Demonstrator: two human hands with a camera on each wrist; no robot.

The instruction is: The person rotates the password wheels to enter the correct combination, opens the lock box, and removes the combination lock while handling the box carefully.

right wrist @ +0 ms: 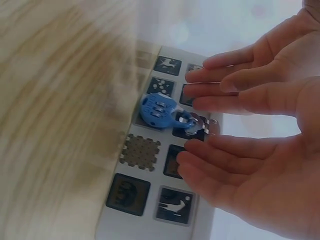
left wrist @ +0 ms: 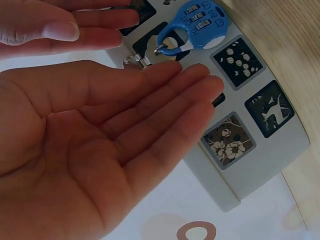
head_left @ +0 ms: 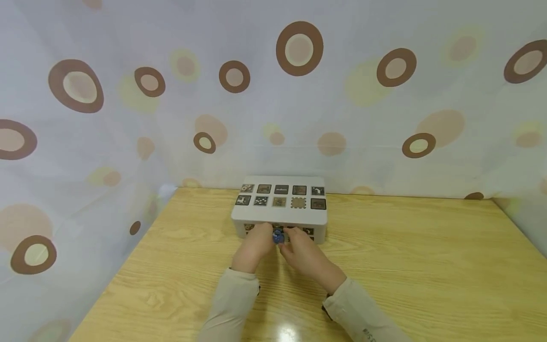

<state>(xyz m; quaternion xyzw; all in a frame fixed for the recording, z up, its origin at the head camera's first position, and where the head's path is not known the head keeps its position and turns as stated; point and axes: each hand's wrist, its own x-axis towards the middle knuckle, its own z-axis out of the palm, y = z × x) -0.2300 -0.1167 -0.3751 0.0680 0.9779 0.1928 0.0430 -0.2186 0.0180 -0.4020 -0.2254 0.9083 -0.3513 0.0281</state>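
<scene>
A white box (head_left: pixel 279 216) with dark square pictures stands against the patterned backdrop. A blue combination padlock (left wrist: pixel 202 25) with number dials hangs by its shackle at the small metal clasp (right wrist: pixel 212 126) on the box's front. My left hand (head_left: pixel 255 244) is just left of the padlock, its fingers nearly straight in the left wrist view. On the other side, my right hand (right wrist: pixel 245 172) has relaxed, slightly bent fingers beside the clasp. Neither hand grips the padlock. Whether fingertips touch the box, I cannot tell.
The box rests on a light wooden table (head_left: pixel 406 266) near its back edge. A pale cloth with brown rings (head_left: pixel 299 109) hangs behind the table and along its left side.
</scene>
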